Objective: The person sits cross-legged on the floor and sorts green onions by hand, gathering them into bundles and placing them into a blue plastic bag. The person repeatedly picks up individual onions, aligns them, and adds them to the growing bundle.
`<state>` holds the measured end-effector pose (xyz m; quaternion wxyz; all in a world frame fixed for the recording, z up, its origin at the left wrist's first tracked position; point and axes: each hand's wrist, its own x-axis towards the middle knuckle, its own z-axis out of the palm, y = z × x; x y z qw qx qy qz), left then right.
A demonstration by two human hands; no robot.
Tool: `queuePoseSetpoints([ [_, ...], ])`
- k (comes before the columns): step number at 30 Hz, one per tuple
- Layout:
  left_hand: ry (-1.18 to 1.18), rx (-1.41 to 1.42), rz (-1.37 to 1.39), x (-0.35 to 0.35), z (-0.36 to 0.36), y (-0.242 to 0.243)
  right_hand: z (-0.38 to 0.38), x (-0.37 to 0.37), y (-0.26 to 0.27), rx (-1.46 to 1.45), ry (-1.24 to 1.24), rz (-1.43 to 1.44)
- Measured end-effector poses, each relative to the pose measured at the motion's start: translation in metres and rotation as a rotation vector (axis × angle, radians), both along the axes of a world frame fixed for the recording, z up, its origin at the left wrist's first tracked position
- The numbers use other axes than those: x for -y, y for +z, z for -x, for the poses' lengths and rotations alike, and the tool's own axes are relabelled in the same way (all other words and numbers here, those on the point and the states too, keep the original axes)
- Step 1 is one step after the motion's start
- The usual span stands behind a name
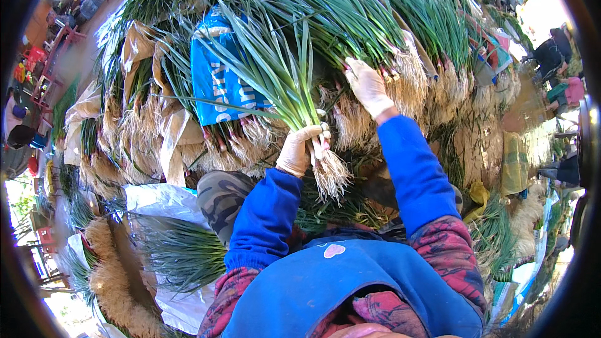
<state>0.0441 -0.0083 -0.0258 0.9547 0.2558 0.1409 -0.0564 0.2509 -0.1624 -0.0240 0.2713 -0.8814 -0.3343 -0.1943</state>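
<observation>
My left hand [300, 148], in a pale glove, grips a bunch of green garlic [293, 89] just above the white bulbs. The leaves fan up and away, and the pale roots [331, 173] hang below my fist. My right hand [366, 87], also gloved, reaches to the large pile of green garlic [342, 19]. Its fingertips touch the reddish stem bases at the pile's near edge. Whether they pinch a stalk is hidden. Between the held bunch and the pile lies a blue printed plastic sack [220, 75], partly covered by leaves.
Beige sacking [141, 47] drapes over rooted stalks at left. More green garlic [183, 249] lies on a white plastic sheet [164, 202] beside my camouflage-clad knee [223, 199]. Reddish racks [47, 75] stand far left. A person in pink [573, 90] is at the far right.
</observation>
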Motion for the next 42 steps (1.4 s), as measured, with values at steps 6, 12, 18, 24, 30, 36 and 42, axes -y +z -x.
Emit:
queuePoseSetpoints([
  [6, 0.125, 0.14, 0.037, -0.009, -0.004, 0.003, -0.002, -0.005, 0.005, -0.136, -0.179, 0.22],
  [12, 0.013, 0.16, 0.039, 0.002, -0.011, -0.002, 0.122, 0.023, 0.022, -0.711, 0.211, -0.077],
  [18, 0.051, 0.186, 0.086, 0.016, -0.004, -0.005, 0.116, 0.02, 0.021, -1.354, -0.102, -0.569],
  [24, 0.001, 0.096, 0.04, 0.017, 0.004, -0.008, 0.106, -0.018, 0.017, -1.378, 0.059, -0.697],
  [30, 0.031, 0.048, -0.121, 0.007, 0.003, -0.014, 0.14, 0.017, 0.011, -1.311, 0.24, -1.26],
  [36, 0.069, 0.05, -0.03, 0.009, 0.0, -0.018, 0.126, 0.086, -0.008, -1.11, 0.112, -0.189],
  [42, -0.032, 0.084, 0.079, 0.011, -0.002, -0.013, 0.035, 0.039, -0.031, -0.414, 0.016, -0.117],
])
